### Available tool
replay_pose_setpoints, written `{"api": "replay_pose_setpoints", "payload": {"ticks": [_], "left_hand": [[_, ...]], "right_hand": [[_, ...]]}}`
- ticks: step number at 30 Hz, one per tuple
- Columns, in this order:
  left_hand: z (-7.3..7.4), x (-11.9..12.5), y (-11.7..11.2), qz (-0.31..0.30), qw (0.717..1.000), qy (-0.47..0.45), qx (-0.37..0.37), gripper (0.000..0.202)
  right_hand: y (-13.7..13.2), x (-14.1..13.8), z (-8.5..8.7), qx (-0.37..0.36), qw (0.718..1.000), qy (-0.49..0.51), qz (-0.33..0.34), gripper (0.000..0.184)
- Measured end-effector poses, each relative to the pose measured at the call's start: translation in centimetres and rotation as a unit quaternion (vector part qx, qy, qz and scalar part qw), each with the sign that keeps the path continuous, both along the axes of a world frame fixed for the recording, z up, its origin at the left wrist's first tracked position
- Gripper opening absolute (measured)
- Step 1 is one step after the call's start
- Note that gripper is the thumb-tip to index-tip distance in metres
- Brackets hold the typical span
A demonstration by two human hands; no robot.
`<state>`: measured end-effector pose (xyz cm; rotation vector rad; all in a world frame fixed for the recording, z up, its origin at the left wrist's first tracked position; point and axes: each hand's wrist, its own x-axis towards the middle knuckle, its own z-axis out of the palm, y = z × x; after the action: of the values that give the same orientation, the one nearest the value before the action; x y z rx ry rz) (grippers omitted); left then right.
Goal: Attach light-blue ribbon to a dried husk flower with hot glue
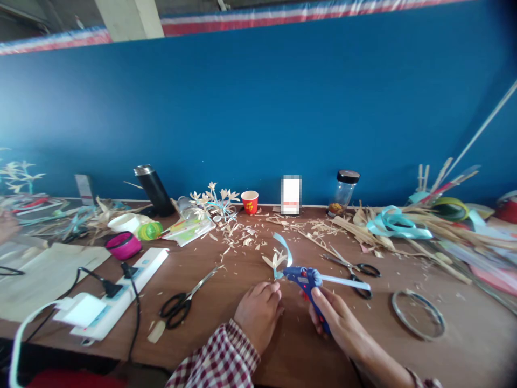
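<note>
My right hand (333,315) is wrapped round the handle of a blue hot glue gun (304,277), its nozzle pointing left at a small straw flower (275,261) with a light blue ribbon strip (283,246). My left hand (258,310) is curled closed just below that flower, pinching its stem at the fingertips. Both hands rest low over the brown wooden table (242,280). A glue stick (345,281) juts from the back of the gun.
Black-handled scissors (181,302) lie left of my hands, another pair (355,269) to the right, beside a wire ring (418,314). A white power strip (121,291) with cords sits at left. Straw scraps, ribbon (396,223), a red cup (250,202), jar (342,193) and flask (153,189) line the blue wall.
</note>
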<state>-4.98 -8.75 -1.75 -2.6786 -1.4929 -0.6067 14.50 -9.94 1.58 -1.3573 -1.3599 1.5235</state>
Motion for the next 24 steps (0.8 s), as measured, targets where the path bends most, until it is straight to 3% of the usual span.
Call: {"api": "replay_pose_setpoints", "payload": {"ticks": [8,24], "left_hand": [[0.34,-0.01,0.04,-0.002,1.0,-0.004,-0.02,0.025],[0.34,-0.11,-0.13,-0.009,1.0,-0.005,-0.011,0.025]], "right_hand": [[0.44,0.12,0.33,0.034,0.998,-0.047,0.034,0.052],[0.53,0.36,0.62,0.046,0.991,-0.125,0.032,0.051]]}}
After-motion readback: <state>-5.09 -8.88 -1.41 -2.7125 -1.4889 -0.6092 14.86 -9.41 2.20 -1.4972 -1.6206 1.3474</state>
